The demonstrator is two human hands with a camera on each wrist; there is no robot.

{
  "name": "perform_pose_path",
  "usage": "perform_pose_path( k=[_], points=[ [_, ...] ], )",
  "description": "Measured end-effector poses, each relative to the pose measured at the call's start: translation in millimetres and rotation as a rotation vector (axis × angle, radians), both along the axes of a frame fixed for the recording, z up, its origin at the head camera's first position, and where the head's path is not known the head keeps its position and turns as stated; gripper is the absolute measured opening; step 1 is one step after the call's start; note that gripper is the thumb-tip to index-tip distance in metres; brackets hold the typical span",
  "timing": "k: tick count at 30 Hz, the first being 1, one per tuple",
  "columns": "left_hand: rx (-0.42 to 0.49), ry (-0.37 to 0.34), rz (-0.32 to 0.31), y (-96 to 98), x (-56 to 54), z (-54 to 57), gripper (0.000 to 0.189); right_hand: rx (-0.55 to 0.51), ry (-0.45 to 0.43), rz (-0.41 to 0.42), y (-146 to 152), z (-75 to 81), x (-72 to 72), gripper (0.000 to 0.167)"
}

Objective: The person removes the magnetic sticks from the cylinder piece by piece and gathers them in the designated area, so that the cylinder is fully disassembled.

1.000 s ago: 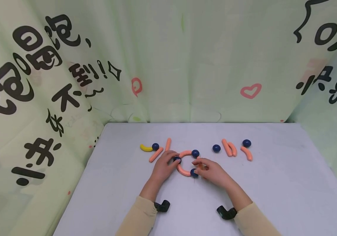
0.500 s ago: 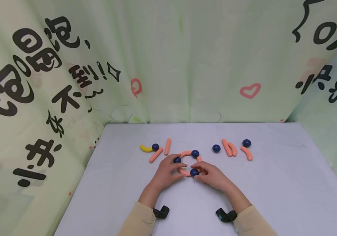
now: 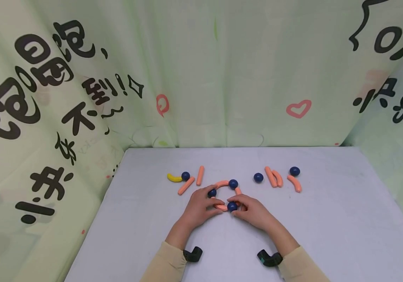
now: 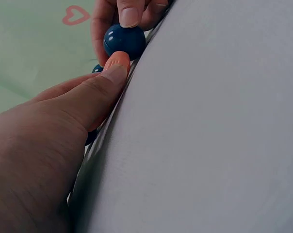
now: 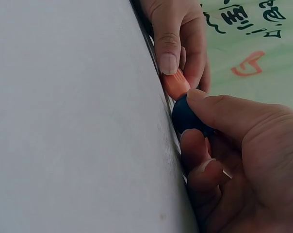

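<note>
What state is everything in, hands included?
Left hand, pinching a curved pink stick
Right hand, holding a shiny dark blue ball
Pink-and-blue ring, partly hidden, closure unclear
Two pink sticks right of it, lying side by side
Curved yellow stick, lying beside another blue ball
Pale green curtain, hanging

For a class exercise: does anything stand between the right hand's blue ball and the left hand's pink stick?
Nothing visible does. The right hand pinches the ball; the left hand pinches the stick, whose end faces the ball directly.

Pale green curtain (image 3: 194, 78), black characters (image 3: 34, 208), red heart (image 3: 298, 105), white tabletop (image 3: 331, 227)
</note>
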State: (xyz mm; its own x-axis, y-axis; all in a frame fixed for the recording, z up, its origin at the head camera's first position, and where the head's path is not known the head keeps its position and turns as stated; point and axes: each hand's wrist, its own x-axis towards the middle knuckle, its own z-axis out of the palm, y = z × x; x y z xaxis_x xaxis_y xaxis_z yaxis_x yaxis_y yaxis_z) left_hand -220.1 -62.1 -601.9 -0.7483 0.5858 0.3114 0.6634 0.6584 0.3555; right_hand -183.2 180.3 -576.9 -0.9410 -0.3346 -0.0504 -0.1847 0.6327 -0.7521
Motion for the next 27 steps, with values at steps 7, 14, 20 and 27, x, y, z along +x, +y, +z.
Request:
perform_pose_path(
  k=[7, 14, 20, 27],
  points=[
    [-0.03, 0.008, 0.024, 1.4, 0.4, 0.3, 0.027, 0.02, 0.024, 0.005, -0.4, -1.5, 0.5, 0.035],
    [-0.039, -0.019, 0.027, 0.9, -0.6, 0.8, 0.027, 0.021, 0.027, 0.03, 0.6, -1.3, -1.0, 0.033],
    [0.002, -0.016, 0.007, -0.8, -2.4, -1.6, 0.027, -0.006, -0.021, 0.033, 3.4, 0.5, -1.8, 0.033],
    [0.021, 0.002, -0.015, -1.6, -1.4, -0.1, 0.026, -0.024, -0.017, 0.035, 5.5, 2.3, -2.1, 0.037]
  ],
)
